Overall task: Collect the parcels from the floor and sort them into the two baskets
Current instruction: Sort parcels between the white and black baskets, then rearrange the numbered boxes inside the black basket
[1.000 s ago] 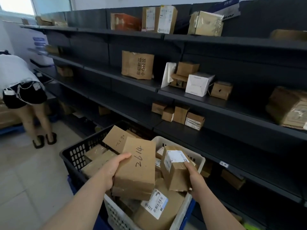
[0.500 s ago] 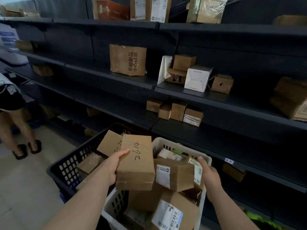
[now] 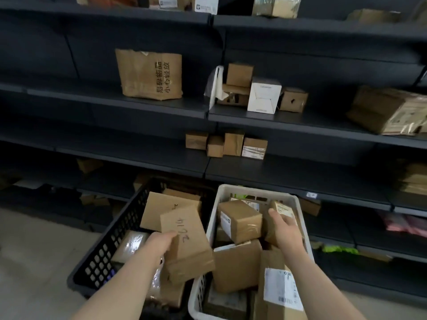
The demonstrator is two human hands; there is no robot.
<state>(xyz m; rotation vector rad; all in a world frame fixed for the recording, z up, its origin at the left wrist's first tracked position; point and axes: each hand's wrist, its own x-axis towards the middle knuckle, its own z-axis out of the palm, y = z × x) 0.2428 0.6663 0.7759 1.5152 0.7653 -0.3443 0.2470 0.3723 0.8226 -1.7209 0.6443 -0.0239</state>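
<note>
Two baskets stand side by side in front of the shelves, both holding several cardboard parcels: a black basket on the left and a white basket on the right. My left hand grips a brown box marked 2614, tilted over the black basket's right side. My right hand is inside the white basket. Its thumb and fingers wrap a small labelled parcel by the right wall. A brown box with a white label lies free just left of that hand.
Dark metal shelves run behind the baskets. They carry a large brown bag, a white box and several small cartons. Pale tiled floor lies to the left.
My left hand lowered the 2614 box towards the black basket. My right hand let go of the white-labelled box in the white basket and moved onto the parcel beside it. The view tilted down.
</note>
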